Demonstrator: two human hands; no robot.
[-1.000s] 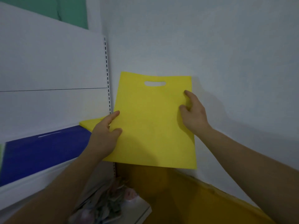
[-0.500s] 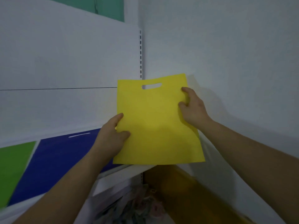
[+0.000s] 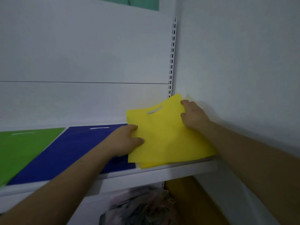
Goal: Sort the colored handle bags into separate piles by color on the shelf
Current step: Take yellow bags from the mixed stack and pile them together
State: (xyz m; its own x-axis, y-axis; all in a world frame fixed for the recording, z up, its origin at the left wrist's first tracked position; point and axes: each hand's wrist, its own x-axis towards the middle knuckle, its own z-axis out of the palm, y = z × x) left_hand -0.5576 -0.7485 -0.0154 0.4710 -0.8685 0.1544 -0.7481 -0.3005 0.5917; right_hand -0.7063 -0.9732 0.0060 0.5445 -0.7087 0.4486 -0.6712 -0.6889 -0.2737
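Observation:
A yellow handle bag [image 3: 164, 135] lies tilted low over the right end of the white shelf [image 3: 162, 172], its handle slot toward the back. My left hand [image 3: 125, 140] grips its left edge and my right hand [image 3: 193, 116] grips its top right corner. Under it, the edge of another yellow bag [image 3: 155, 164] shows on the shelf. A blue bag pile [image 3: 73, 148] lies flat to the left, partly under my left hand. A green bag pile [image 3: 21, 146] lies at the far left.
The side wall [image 3: 235, 78] stands right beside the yellow bags, with a slotted shelf upright [image 3: 172, 54] in the corner. Below the shelf are a crumpled plastic bag [image 3: 139, 207] and a yellow-brown box [image 3: 194, 200].
Both hands have brought the yellow bag down from upright in the air to nearly flat over the yellow pile at the shelf's right end. The view has shifted left, showing the green pile.

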